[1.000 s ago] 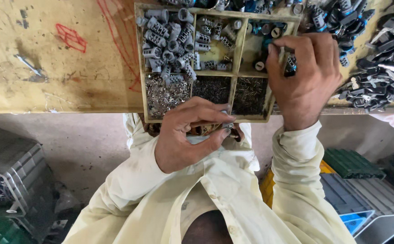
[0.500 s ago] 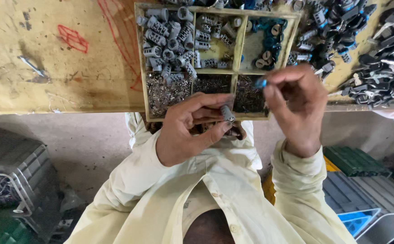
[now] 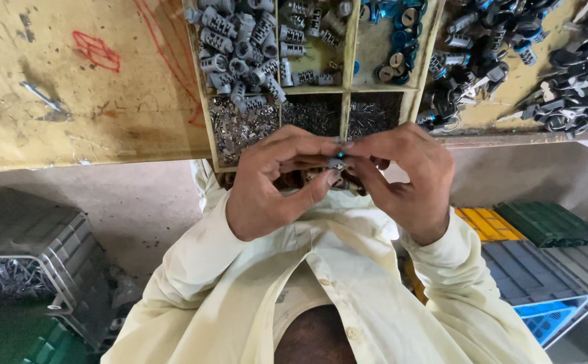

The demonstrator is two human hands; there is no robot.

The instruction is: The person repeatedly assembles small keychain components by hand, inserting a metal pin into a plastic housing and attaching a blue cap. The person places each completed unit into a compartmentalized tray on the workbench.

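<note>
My left hand and my right hand meet just below the table edge, fingertips pinched together on a small metal cylinder part with a blue bit at its tip. Both hands grip it between thumb and fingers. Right above them sits a wooden divided tray with compartments of grey metal cylinders, small pins and blue-and-silver discs.
A worn yellow tabletop with red marks spreads left. A pile of dark keys and lock parts lies at the right. Grey crates stand on the floor left; yellow, green and blue crates at the right.
My right hand came back from the tray's disc compartment with a small blue piece and joined my left hand at the metal part. The view has also shifted closer to the hands.
</note>
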